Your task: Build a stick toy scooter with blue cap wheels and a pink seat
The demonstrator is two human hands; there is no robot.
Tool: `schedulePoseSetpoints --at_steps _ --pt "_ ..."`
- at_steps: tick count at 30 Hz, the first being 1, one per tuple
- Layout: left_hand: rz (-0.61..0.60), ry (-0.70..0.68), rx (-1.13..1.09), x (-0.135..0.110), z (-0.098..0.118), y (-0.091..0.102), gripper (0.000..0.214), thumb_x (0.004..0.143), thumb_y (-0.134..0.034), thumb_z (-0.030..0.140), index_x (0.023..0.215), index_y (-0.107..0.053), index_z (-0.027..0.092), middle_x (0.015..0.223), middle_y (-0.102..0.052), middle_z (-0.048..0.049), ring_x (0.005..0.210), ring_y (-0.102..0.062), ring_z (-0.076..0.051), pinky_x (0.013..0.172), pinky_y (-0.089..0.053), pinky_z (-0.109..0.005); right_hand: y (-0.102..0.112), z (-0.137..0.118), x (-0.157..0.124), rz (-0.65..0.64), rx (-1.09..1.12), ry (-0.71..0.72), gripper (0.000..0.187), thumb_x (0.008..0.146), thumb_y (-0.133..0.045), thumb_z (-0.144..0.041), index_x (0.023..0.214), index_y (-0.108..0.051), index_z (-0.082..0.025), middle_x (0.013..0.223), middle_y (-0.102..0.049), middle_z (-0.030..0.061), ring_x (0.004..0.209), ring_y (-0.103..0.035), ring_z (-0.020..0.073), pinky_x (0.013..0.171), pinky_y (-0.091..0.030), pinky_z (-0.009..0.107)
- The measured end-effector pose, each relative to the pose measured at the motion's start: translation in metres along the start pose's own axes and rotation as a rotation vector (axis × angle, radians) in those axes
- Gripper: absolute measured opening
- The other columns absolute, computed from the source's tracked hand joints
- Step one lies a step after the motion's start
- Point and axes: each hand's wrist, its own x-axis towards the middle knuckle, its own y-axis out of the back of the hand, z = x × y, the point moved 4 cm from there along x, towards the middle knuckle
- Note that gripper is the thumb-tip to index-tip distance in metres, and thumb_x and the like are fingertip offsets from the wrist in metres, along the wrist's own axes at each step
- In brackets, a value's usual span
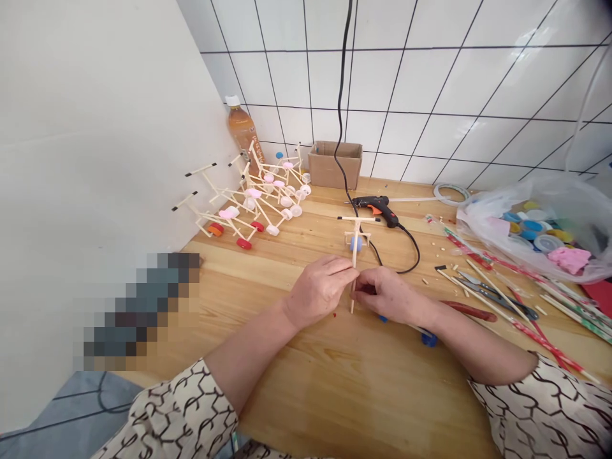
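My left hand (pixel 319 288) and my right hand (pixel 388 294) meet at the middle of the wooden table (pixel 306 382), both pinched on a small chopstick model (pixel 355 255). The model stands upright with a crossbar on top and a blue bottle-cap wheel near its upper end. Another blue cap (pixel 429 339) shows under my right wrist. A black and orange glue gun (pixel 380 208) lies just behind the model, its cable running up the wall.
Several finished chopstick models with pink seats and cap wheels (pixel 253 197) stand at the back left, beside a bottle (pixel 245 132) and a cardboard box (pixel 335 163). A plastic bag of caps (pixel 540 226), loose chopsticks (pixel 516 299), scissors (pixel 497 294) and a tape roll (pixel 452 191) lie right.
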Motion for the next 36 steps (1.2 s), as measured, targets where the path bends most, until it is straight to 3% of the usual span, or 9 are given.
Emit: schedulePoseSetpoints --at_steps 25,36 --pt "0.165 -0.095 -0.054 -0.0059 -0.0049 -0.0009 0.021 0.078 -0.045 -0.001 0.084 -0.06 0.011 0.084 -0.068 -0.0086 0.08 -0.063 -0.018 0.072 -0.054 -0.029 0.0031 -0.0074 0.0015 -0.086 -0.118 0.026 0.016 0.069 -0.047 -0.012 0.054 -0.042 -0.018 0.05 -0.039 -0.0054 0.049 -0.035 0.0083 0.048 -0.027 0.022" --pt "0.188 0.042 -0.11 -0.0067 -0.0092 -0.0029 0.025 0.085 -0.051 0.01 0.109 -0.056 0.013 0.092 -0.068 -0.0085 0.084 -0.063 -0.016 0.077 -0.054 -0.029 0.0077 -0.007 -0.0005 -0.039 -0.108 -0.002 0.013 0.073 -0.049 -0.016 0.06 -0.051 -0.016 0.053 -0.046 -0.0036 0.049 -0.04 0.0085 0.048 -0.029 0.021"
